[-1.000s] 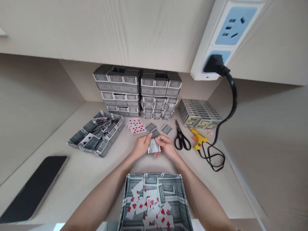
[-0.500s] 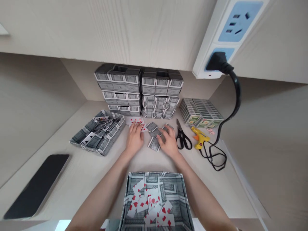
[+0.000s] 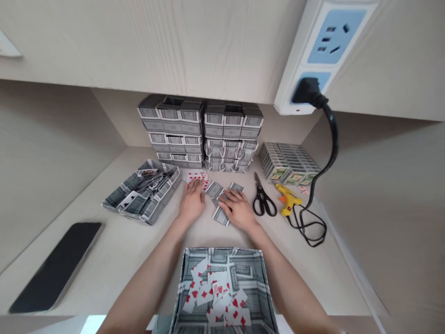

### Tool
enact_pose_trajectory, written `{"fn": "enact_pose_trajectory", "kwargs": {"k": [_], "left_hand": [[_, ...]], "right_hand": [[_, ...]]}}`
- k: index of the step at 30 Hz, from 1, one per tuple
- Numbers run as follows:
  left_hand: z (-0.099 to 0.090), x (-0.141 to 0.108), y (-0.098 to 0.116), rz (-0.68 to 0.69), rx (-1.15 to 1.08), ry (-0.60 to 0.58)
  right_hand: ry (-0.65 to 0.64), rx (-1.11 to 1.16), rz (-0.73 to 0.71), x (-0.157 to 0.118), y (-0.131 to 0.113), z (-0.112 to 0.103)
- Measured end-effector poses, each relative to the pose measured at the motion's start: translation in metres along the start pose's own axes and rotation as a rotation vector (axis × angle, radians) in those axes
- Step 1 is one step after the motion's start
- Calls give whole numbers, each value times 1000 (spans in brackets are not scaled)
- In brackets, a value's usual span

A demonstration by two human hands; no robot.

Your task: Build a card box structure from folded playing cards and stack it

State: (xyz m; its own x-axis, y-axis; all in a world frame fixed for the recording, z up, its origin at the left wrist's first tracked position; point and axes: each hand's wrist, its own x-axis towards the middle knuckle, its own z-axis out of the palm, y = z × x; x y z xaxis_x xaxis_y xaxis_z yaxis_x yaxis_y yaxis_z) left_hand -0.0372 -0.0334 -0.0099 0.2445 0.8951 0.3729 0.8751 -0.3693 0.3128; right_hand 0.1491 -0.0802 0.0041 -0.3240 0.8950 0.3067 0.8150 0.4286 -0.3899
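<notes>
A pale desk (image 3: 128, 250) stretches before me; at its near edge is a box (image 3: 257, 290) clad in card backs; beyond, the left hand (image 3: 192, 205) lies flattened, gripping nothing, fingertips over face-up red cards (image 3: 197, 175); the right hand (image 3: 239, 211), fingers spread, covers part of the small grey card pieces (image 3: 214, 189), which lie between the left hand and black scissors (image 3: 263, 200).

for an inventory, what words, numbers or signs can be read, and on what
"10": card piece in the front box
Red hearts, diamonds: other pieces there
Red diamonds: cards by the left hand
Too small to read: any print on the packs
Too blurred: black-marked cards in the tray
</notes>
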Motion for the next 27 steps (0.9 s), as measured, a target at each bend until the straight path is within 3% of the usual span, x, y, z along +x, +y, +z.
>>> {"fn": "enact_pose_trajectory", "kwargs": {"k": [9,15,18,21,27], "left_hand": [[-17,-2,0,38,-9,-73],[-26,-2,-3,56,43,-5],[-21,-1,-8,72,54,-48],[-21,-4,-9,48,75,-105],[-41,-4,11,31,136,-48]], "right_hand": [[21,132,-42,-8,-10,-7],[237,310,98,-8,-6,-2],[323,417,166,-7,-3,0],[357,450,231,-5,-2,-2],[382,509,362,-1,2,-2]]}}
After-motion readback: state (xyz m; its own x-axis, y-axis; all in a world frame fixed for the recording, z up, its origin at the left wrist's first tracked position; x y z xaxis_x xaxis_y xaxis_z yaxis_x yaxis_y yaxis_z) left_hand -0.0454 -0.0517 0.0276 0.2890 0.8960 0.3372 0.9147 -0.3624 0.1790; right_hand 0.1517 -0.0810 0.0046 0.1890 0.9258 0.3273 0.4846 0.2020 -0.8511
